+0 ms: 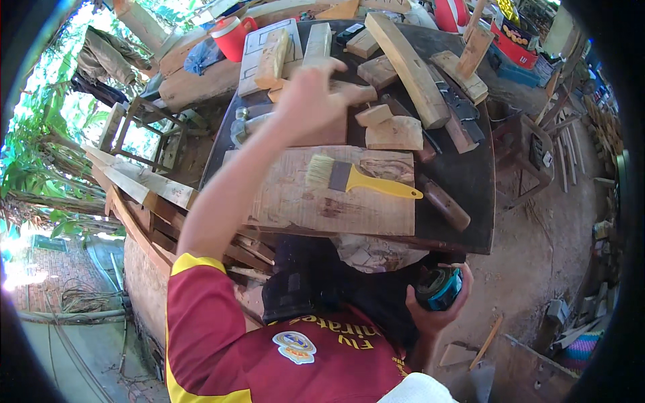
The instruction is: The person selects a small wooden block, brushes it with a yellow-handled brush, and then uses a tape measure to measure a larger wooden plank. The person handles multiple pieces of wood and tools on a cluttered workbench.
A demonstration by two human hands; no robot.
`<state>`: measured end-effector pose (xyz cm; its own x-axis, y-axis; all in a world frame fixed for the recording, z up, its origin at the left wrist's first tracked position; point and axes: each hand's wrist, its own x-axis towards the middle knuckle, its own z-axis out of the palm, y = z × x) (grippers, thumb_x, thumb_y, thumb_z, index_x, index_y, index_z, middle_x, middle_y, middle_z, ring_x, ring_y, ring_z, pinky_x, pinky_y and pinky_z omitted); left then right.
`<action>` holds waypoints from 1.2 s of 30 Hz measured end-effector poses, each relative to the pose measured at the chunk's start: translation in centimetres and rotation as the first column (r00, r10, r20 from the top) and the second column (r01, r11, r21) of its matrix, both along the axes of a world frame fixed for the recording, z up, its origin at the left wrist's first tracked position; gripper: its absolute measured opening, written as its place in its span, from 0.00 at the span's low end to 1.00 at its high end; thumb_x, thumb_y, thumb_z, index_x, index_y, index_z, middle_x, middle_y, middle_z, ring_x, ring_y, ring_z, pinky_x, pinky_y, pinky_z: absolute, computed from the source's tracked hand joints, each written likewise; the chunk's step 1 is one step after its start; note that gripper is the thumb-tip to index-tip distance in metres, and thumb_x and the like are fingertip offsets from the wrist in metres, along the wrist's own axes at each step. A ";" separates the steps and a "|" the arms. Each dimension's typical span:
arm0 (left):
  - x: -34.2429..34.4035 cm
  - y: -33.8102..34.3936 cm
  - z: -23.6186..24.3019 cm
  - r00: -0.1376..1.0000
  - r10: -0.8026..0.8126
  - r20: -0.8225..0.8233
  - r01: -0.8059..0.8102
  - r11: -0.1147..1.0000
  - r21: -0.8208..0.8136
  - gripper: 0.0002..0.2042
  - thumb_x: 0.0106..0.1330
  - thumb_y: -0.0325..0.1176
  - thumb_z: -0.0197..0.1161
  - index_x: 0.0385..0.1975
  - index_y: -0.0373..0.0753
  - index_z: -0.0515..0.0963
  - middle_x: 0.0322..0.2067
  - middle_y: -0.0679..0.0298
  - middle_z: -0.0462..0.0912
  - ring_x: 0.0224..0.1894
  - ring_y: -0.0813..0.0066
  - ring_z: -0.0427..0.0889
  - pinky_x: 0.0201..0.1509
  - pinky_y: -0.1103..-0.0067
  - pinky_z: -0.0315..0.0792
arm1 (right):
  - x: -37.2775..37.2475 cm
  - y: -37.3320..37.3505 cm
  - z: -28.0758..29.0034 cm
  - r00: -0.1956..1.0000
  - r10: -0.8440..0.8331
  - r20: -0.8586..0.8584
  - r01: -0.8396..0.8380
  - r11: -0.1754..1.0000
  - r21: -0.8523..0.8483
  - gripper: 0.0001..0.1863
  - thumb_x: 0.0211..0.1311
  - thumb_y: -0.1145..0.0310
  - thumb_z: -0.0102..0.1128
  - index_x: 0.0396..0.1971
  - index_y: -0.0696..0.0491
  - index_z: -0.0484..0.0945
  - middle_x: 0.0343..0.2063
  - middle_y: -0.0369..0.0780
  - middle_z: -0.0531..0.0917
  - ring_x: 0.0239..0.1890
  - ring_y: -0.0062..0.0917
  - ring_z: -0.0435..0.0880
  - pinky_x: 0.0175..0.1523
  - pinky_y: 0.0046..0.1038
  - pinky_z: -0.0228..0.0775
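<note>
My left hand (312, 101) reaches over the far part of the dark table, fingers and thumb apart, with nothing seen in it. Just past its fingers lies a pale wooden block (318, 41); whether they touch, I cannot tell. By my lap on the right, my right hand (451, 305) is wrapped round a teal and black tape measure (438, 289). A paintbrush (383, 186) with a yellow handle and pale bristles rests on a flat wooden board (289, 198) at the table's near side. Part of a hammer (240, 127) shows beside my left forearm.
Wood blocks and a long timber (406, 67) crowd the dark table (463, 201). A brown wooden handle (443, 201) lies near its right edge. A red jug (230, 39) stands at the far left, and a wooden stool (521, 151) at the right. Planks (144, 185) lean at the left.
</note>
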<state>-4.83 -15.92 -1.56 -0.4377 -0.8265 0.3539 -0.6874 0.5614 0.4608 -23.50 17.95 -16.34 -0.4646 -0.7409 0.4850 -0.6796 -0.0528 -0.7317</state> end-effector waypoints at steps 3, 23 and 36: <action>5.5 -2.5 0.4 0.979 0.168 0.115 -0.157 0.982 -0.102 0.23 0.59 0.47 0.69 0.47 0.35 0.79 0.39 0.48 0.85 0.42 0.59 0.85 0.46 0.69 0.77 | -0.2 -0.5 0.0 1.000 0.024 -0.017 -0.025 0.999 -0.038 0.52 0.32 0.73 0.76 0.64 0.61 0.59 0.54 0.47 0.71 0.52 0.35 0.76 0.61 0.37 0.66; 3.1 4.2 -6.3 0.990 -0.114 0.085 0.134 0.949 -0.285 0.12 0.58 0.32 0.67 0.41 0.38 0.82 0.47 0.57 0.80 0.49 0.55 0.79 0.55 0.67 0.74 | 1.7 -2.5 2.8 0.979 0.205 -0.003 -0.204 0.971 -0.125 0.55 0.31 0.69 0.70 0.65 0.64 0.52 0.51 0.49 0.70 0.44 0.34 0.76 0.53 0.36 0.68; 6.4 18.4 -3.9 0.650 -0.505 -0.568 0.713 0.664 0.225 0.12 0.59 0.28 0.68 0.43 0.38 0.83 0.39 0.55 0.84 0.42 0.57 0.84 0.46 0.71 0.78 | 6.8 -5.5 9.7 0.290 0.623 0.727 -0.761 0.610 -0.219 0.72 0.29 0.77 0.64 0.70 0.54 0.17 0.71 0.56 0.50 0.66 0.34 0.64 0.68 0.31 0.53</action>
